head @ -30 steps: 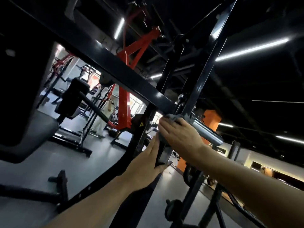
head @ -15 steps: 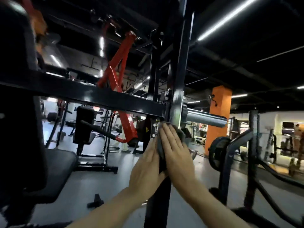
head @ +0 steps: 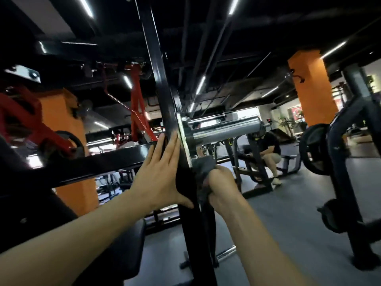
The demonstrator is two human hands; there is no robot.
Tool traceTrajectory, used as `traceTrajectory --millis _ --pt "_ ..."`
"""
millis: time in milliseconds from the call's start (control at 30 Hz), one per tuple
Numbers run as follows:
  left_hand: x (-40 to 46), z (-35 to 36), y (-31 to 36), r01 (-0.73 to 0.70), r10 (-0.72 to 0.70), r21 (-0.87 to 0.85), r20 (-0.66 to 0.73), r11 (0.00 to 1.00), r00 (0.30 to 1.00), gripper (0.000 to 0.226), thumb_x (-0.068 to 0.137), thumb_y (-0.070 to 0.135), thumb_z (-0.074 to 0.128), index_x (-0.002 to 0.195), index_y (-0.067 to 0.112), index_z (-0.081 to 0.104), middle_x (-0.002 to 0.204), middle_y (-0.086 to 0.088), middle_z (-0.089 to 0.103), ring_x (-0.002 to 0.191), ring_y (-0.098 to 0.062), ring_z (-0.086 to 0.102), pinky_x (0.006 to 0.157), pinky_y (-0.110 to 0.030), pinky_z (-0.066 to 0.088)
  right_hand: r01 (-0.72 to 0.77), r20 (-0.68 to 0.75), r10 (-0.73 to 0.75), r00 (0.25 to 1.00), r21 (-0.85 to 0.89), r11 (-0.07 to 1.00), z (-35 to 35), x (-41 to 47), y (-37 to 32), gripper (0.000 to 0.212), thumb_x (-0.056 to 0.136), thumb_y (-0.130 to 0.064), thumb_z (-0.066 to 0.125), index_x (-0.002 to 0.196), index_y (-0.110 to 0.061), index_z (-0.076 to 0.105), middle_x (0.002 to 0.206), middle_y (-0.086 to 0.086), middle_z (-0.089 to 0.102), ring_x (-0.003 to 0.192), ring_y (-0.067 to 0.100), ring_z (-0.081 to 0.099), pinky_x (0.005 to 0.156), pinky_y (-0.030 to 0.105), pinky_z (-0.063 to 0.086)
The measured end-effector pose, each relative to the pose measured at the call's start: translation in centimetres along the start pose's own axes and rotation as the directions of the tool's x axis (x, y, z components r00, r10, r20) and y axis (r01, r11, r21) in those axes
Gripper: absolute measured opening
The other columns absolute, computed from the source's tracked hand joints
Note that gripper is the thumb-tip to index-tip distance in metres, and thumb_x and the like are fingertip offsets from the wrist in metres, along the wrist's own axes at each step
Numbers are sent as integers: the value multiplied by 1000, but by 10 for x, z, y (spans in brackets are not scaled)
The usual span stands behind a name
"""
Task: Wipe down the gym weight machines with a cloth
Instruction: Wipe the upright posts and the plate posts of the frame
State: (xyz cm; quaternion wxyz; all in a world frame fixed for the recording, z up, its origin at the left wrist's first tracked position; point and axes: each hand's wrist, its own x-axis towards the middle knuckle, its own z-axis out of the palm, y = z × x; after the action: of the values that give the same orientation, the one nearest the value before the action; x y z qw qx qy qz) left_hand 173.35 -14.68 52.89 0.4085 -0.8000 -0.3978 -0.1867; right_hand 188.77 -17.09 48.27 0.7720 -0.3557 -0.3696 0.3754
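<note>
A black upright post point(head: 162, 96) of a weight machine runs through the middle of the view. My left hand point(head: 159, 172) lies flat against its left face, fingers straight, thumb hooked round the front edge. My right hand point(head: 221, 187) grips a bunched grey cloth point(head: 203, 168) against the post's right side, just below the chrome weight sleeve point(head: 224, 130) that sticks out to the right. A black crossbar point(head: 99, 162) joins the post from the left.
A black seat pad point(head: 115, 250) sits low left. A seated person point(head: 268, 149) is on a bench behind the sleeve. Another black frame with weight plates point(head: 315, 149) stands right. Red machine arms point(head: 31, 120) and orange pillars point(head: 309, 87) stand further back.
My right hand has gone from flat on the post's front to its right side, now curled round the bunched cloth. My left hand has slid higher on the left face. The view has tilted.
</note>
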Motion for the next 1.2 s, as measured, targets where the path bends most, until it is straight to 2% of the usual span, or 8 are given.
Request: traceTrajectory --millis 100,267,400,500,700,800,967,1200 --pt "-1 0 1 2 -2 -9 18 1000 1000 168 44 104 53 152 9 -34 157 -2 -46 147 -26 -37 127 -50 -1 -109 -43 122 992 236 966 -9 26 -15 40 85 21 26 96 0 59 56 14 53 37 18 36 37 20 29" --pt "2 -7 6 33 -37 47 84 998 996 165 48 104 52 148 8 -39 153 -4 -51 145 -25 -42 127 -48 -6 -1 327 50 944 -150 989 5 43 -19 30 68 17 42 61 -11 52 58 9 40 49 23 43 48 27 31" --pt "3 -5 6 31 -40 75 118 997 992 166 47 106 49 149 7 -37 156 -7 -46 148 -28 -36 127 -51 0 214 470 -40 882 -324 921 -11 49 -16 29 68 16 41 71 -9 54 55 9 47 42 16 48 40 20 32" --pt "5 -4 3 30 -42 105 113 994 993 164 47 108 44 150 7 -36 159 -10 -42 150 -30 -32 126 -53 4 331 521 -87 849 -397 856 -7 59 -28 28 78 10 39 66 -11 53 51 7 50 43 21 50 43 23 37" --pt "8 -10 10 51 -69 100 180 994 981 164 50 102 52 142 6 -44 150 -7 -54 142 -26 -46 126 -47 -9 547 493 -274 826 -579 605 0 27 -18 25 87 -2 49 74 -23 42 84 4 55 96 36 61 90 49 49" --pt "8 -13 9 57 -74 98 190 994 979 164 51 102 53 147 5 -39 151 -8 -52 143 -27 -44 126 -48 -7 545 460 -297 837 -659 518 9 27 -41 27 93 -8 53 69 -18 46 90 15 62 99 39 63 85 42 52" --pt "5 -17 10 29 -44 100 149 995 988 165 51 101 56 153 3 -29 157 -10 -44 149 -31 -34 127 -52 4 542 495 -244 834 -653 528 0 31 -37 10 87 -3 49 90 -3 58 97 19 66 94 39 61 71 34 41" --pt "-2 -12 10 -13 0 145 92 989 996 145 68 96 44 157 -3 -13 164 -20 -26 152 -38 -23 127 -53 7 683 492 -474 730 -519 513 -7 0 19 73 89 4 48 157 -15 31 165 2 27 137 27 47 109 56 42"
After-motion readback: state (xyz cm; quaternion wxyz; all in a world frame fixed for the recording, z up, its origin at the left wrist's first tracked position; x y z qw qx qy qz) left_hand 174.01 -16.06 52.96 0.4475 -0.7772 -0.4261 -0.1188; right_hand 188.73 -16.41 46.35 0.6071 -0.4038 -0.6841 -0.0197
